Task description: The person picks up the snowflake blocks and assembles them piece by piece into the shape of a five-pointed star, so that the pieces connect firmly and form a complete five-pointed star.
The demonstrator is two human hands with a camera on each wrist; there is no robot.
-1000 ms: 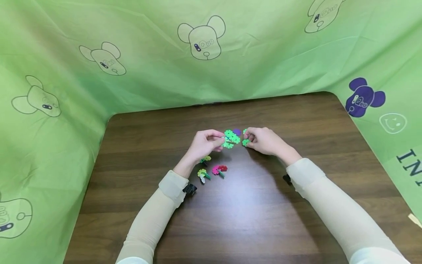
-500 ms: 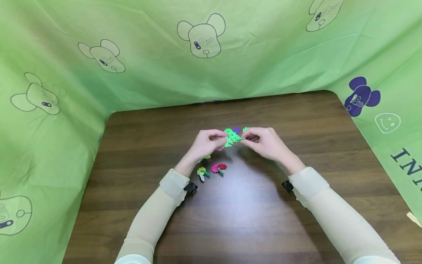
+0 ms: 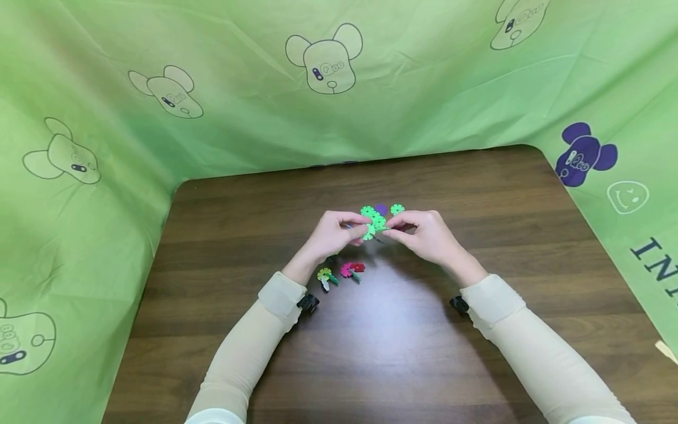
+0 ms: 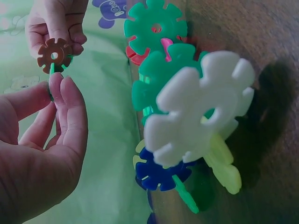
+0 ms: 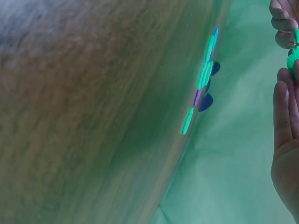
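My left hand (image 3: pixel 339 232) pinches a green notched disc (image 3: pixel 369 232) between thumb and fingers above the table. In the left wrist view a brown notched disc (image 4: pixel 54 55) appears joined to a green disc at the left fingertips. Close to it, my right hand (image 3: pixel 424 232) pinches another green disc (image 3: pixel 384 228), seen nearly edge-on. The two pieces meet or almost touch; whether they interlock is hidden by the fingers. Beyond the hands lie loose green discs (image 3: pixel 368 211), a purple disc (image 3: pixel 381 209) and a single green disc (image 3: pixel 397 209).
Nearer on the brown wooden table (image 3: pixel 402 353) sit joined disc pieces: a yellow, green and white one (image 3: pixel 325 274) and a pink, red and green one (image 3: pixel 352 270). Another is mostly behind the left hand. A green printed cloth (image 3: pixel 254 129) hangs around the table.
My right hand has picked up a green disc from the table at the right and moved it left to the left hand's piece. The left hand has turned its disc slightly.
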